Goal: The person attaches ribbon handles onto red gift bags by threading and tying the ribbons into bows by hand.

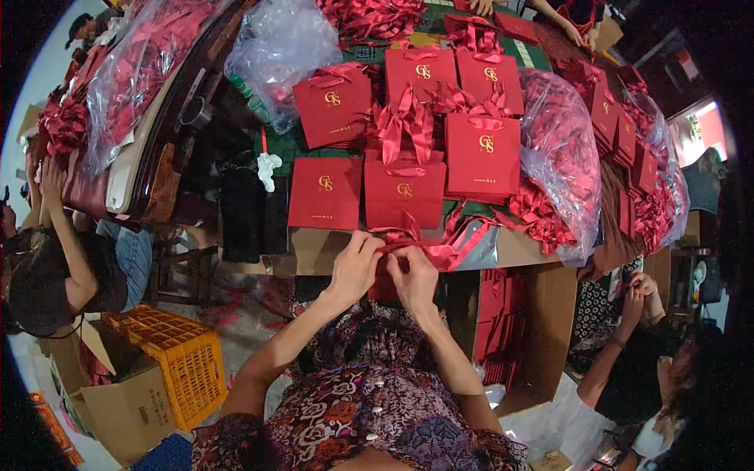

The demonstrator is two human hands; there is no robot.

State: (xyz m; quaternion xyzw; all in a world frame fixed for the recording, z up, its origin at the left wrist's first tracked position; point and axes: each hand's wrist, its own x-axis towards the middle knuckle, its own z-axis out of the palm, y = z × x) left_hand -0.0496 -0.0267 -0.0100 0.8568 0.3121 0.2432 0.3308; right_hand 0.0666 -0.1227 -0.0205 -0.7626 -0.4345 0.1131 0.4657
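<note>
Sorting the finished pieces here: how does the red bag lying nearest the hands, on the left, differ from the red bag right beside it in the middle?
The left red bag lies flat with a plain front and no ribbon visible on it; the middle red bag carries a red ribbon loop along its top edge. The left one lies clear of other bags, while the middle one is partly overlapped by ribbons and neighbouring bags. Both are red with a small gold emblem, near the left hand and right hand.

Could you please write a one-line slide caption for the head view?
Left hand and right hand pinch a red ribbon beside stacked red gift bags.
</note>
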